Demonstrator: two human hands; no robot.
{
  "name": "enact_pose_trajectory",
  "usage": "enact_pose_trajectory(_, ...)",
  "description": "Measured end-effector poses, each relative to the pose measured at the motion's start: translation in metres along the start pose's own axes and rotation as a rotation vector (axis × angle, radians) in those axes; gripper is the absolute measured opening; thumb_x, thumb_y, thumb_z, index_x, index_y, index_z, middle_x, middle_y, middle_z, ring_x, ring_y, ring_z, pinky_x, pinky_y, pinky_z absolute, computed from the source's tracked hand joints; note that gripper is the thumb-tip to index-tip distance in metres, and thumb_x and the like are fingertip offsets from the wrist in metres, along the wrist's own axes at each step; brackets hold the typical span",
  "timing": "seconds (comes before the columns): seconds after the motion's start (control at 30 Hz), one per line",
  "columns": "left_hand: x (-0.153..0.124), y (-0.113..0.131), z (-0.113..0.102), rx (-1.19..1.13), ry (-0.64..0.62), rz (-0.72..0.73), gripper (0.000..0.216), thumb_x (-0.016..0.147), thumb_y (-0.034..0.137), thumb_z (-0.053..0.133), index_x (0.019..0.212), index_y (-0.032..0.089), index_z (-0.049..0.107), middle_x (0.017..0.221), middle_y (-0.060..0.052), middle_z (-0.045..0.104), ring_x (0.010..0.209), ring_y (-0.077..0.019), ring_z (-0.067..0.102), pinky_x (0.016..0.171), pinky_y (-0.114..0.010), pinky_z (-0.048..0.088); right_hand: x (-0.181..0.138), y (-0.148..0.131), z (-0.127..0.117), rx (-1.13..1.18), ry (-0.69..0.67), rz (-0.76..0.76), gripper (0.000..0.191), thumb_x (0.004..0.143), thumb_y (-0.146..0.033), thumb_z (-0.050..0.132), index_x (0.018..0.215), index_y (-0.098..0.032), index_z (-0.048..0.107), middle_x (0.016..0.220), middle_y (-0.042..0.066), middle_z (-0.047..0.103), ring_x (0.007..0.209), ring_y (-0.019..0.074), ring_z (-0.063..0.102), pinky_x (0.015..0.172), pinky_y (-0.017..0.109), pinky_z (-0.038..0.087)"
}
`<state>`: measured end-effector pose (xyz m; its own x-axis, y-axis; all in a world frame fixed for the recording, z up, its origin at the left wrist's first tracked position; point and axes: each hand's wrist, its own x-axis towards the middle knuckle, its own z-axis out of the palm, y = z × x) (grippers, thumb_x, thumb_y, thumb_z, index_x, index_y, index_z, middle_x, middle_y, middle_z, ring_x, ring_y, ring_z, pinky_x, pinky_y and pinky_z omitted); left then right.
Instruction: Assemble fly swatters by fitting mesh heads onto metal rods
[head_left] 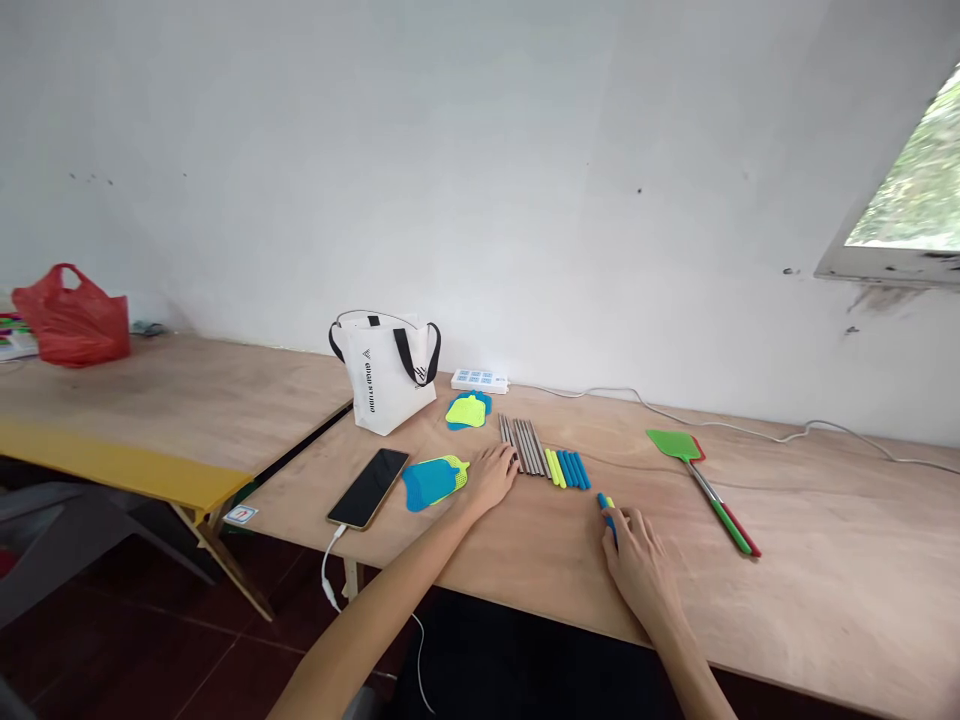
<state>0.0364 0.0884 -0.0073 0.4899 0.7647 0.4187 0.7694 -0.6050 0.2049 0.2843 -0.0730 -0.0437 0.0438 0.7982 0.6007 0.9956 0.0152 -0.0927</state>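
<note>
My left hand (491,475) rests on the wooden table (825,560), fingers stretched toward a row of grey metal rods (525,445). It lies just right of a blue and yellow swatter head (433,480). My right hand (637,555) lies over a blue handle piece (606,505) with a yellow-green one beside it, fingers curled on them. Beside the rods lie yellow-green and blue handle pieces (568,468). A second yellow and blue swatter head (469,410) sits farther back. An assembled green and red fly swatter pair (705,485) lies to the right.
A black phone (369,487) with a white cable lies at the table's left edge. A white tote bag (386,372) stands behind it, next to a white power strip (480,380). A red plastic bag (71,318) sits on the left table. A window (911,190) is at right.
</note>
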Motion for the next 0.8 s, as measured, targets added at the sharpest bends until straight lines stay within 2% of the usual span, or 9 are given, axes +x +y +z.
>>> enact_pose_trajectory(0.17,0.002,0.005,-0.004,0.032,-0.013,-0.072,0.020,0.101,0.024,0.045,0.113,0.019,0.059,0.129,-0.012,0.060,0.119,-0.0269,0.057,0.103,-0.041,0.045,0.001,0.001,0.003,0.044,0.009,-0.018,0.028,0.097,-0.024,0.039,0.116,-0.024,0.060,0.102,0.008,0.063,0.093,0.0231,0.062,0.079,0.036,0.047)
enact_pose_trajectory(0.37,-0.010,0.014,-0.010,0.084,-0.066,-0.126,0.019,0.100,0.022,0.042,0.110,0.017,0.057,0.122,-0.016,0.057,0.114,-0.0318,0.057,0.099,-0.046,0.046,0.002,0.002,0.003,0.078,0.032,-0.036,0.029,0.099,-0.025,0.036,0.118,-0.024,0.058,0.101,0.008,0.062,0.092,0.0239,0.061,0.083,0.039,0.049)
enact_pose_trajectory(0.47,-0.013,0.017,-0.013,0.102,-0.095,-0.132,0.021,0.100,0.022,0.041,0.113,0.016,0.056,0.123,-0.016,0.056,0.111,-0.0314,0.060,0.095,-0.045,0.047,0.001,0.002,0.002,0.080,0.029,-0.049,0.028,0.099,-0.025,0.036,0.117,-0.023,0.058,0.102,0.009,0.062,0.091,0.0242,0.061,0.084,0.039,0.049)
enact_pose_trajectory(0.6,-0.005,0.019,-0.019,0.125,-0.139,-0.159,0.030,0.105,0.034,0.036,0.119,0.016,0.054,0.120,-0.018,0.060,0.110,-0.0328,0.062,0.092,-0.043,0.049,0.001,0.002,0.001,0.065,0.025,-0.052,0.028,0.098,-0.025,0.038,0.116,-0.024,0.059,0.102,0.009,0.062,0.090,0.0239,0.061,0.080,0.038,0.049)
enact_pose_trajectory(0.8,0.005,0.027,-0.032,0.142,-0.238,-0.197,0.037,0.099,0.021,0.039,0.135,0.012,0.047,0.122,-0.023,0.063,0.111,-0.0367,0.064,0.088,-0.044,0.051,0.000,0.002,0.004,0.079,0.023,-0.024,0.032,0.098,-0.025,0.037,0.123,-0.025,0.057,0.100,0.008,0.062,0.091,0.0236,0.061,0.079,0.038,0.049)
